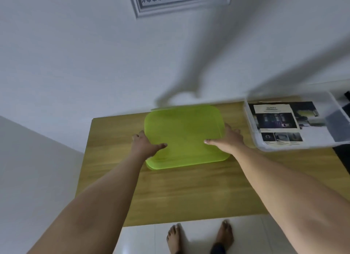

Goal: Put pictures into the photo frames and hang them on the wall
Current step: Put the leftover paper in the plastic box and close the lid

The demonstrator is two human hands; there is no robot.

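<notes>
both hands are on the green lid (pixel 185 132) out over the far middle of the wooden table (pixel 189 193): the left hand (pixel 145 143) grips its left edge, thumb laid on top and fingers wrapped round the rim, and the right hand (pixel 227 140) holds the right edge the same way, thumb pointing in across the surface. the lid is blurred, rounded at the corners, see-through lime, and whether it rests on the wood or hangs just above it, cannot tell. it covers the table's far middle, right up near the white wall (pixel 75 54). over to the right, just beside the right hand, sits a clear plastic box (pixel 265 148) with no cover on it, and the pictures (pixel 274 119) lie flat inside, a pale sheet with a dark photo on top of darker prints. a greyish shape in the box's right end is too blurred to name. high on the wall, far above the lid, hangs a white photo frame (pixel 140 9), cut off by the top edge. something dark (pixel 341 159) stands past the table's right side. nearest of all, bare feet (pixel 174 238) stand on pale floor tiles (pixel 140 238).
</notes>
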